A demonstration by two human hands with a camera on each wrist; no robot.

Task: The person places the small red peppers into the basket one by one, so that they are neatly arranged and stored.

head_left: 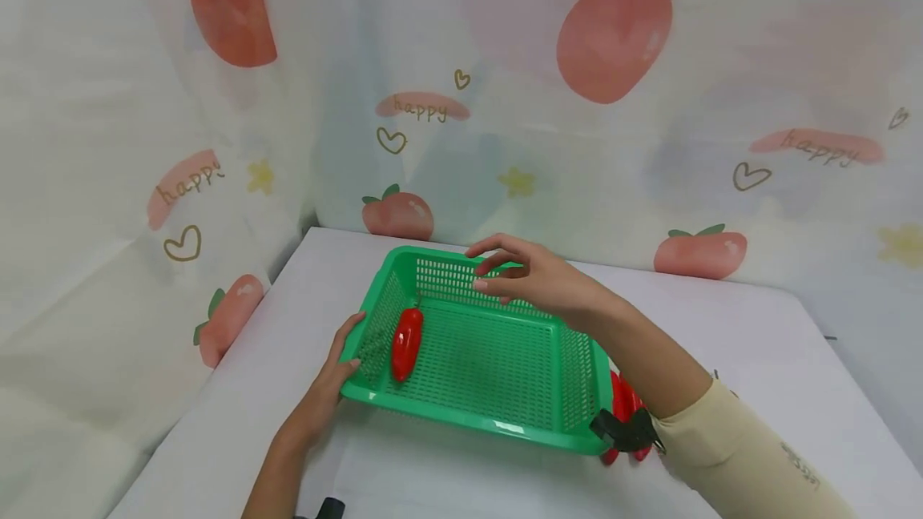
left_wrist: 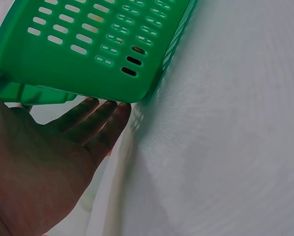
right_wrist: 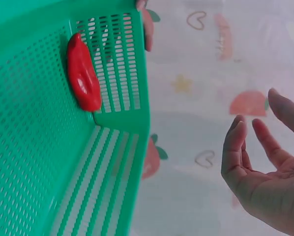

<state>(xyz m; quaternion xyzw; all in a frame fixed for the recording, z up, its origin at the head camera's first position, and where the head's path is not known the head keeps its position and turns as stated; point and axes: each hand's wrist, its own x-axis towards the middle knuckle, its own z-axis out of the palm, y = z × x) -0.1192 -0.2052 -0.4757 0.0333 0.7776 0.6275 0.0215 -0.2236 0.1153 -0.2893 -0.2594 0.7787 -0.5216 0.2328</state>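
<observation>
A green plastic basket [head_left: 476, 359] with slotted walls stands on the white table. Inside it, near its left wall, lies one red chili pepper [head_left: 407, 344]; the right wrist view shows the same pepper [right_wrist: 83, 76] against the slotted end wall. My left hand [head_left: 328, 391] holds the basket's left rim, thumb on top and fingers outside; those fingers [left_wrist: 107, 123] touch the basket in the left wrist view. Raised over the basket's back rim, my right hand [head_left: 534, 275] holds nothing, its fingers [right_wrist: 235, 147] loosely bent and apart.
More red peppers [head_left: 626, 399] lie on the table just right of the basket, partly hidden by the right forearm and its black wrist camera [head_left: 623, 429]. A fruit-print cloth [head_left: 505, 102] hangs behind and to the left of the table [head_left: 721, 327].
</observation>
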